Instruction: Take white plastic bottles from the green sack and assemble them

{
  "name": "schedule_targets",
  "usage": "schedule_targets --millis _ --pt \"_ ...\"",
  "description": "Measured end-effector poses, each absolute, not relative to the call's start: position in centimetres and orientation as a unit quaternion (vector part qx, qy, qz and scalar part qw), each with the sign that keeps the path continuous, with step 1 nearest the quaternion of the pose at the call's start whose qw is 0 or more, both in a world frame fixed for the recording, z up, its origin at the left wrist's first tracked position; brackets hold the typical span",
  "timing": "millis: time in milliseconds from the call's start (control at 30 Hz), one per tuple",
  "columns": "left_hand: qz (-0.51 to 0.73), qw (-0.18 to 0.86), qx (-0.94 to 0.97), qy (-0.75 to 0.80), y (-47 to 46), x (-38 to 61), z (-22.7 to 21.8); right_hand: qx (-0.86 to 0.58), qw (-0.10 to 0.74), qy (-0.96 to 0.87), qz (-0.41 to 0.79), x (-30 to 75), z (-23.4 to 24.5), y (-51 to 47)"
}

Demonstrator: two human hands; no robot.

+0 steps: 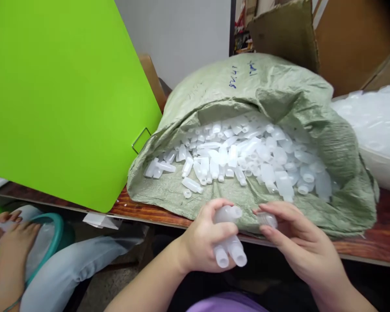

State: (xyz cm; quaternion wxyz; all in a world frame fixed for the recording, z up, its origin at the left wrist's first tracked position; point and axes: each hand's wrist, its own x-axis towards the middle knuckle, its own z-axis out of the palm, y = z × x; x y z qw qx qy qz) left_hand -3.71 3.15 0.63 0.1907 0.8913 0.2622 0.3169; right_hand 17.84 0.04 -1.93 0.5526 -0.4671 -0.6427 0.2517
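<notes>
My left hand [211, 236] is wrapped round several small translucent white plastic bottles [229, 253], their open necks sticking out between and below the fingers. Just to its right, my right hand [299, 242] pinches a clear round piece [267, 220] with ridges, like a cap or a bottle's threaded neck, between thumb and fingertips. The two hands are apart, in front of the table edge. Behind them an open green woven sack [263, 82] lies on its side, and a heap of loose white plastic bottles [227, 154] spills towards its mouth.
On the left a bright green panel [61, 99] with a wire handle stands by the sack. A co-worker's hands [16, 240] rest over a teal basin [56, 234] at lower left. Cardboard boxes [354, 43] and a clear plastic bag [377, 125] crowd the right of the wooden table [370, 238].
</notes>
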Motion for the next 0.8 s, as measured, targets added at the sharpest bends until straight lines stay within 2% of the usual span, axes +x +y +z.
schedule_targets --millis 167,300,400,633,800 --pt "0.302 0.154 0.913 0.228 3.8 -1.3 -1.1 -0.48 0.505 -0.663 0.273 18.2 -1.4 0.7" --pt "0.259 0.142 0.929 0.222 4.6 -0.9 -1.6 -0.43 0.449 -0.742 0.251 19.6 -1.1 1.4" --pt "0.236 0.162 0.932 0.221 4.9 -0.9 -1.6 -0.416 0.409 -0.78 0.227 20.5 -0.7 2.1" --pt "0.193 0.213 0.93 0.23 5.2 -1.0 -1.6 -0.354 0.308 -0.843 0.263 21.2 0.6 3.9" --pt "0.196 0.29 0.907 0.234 5.6 -1.3 -1.2 -0.349 0.284 -0.863 0.23 21.0 0.8 4.2"
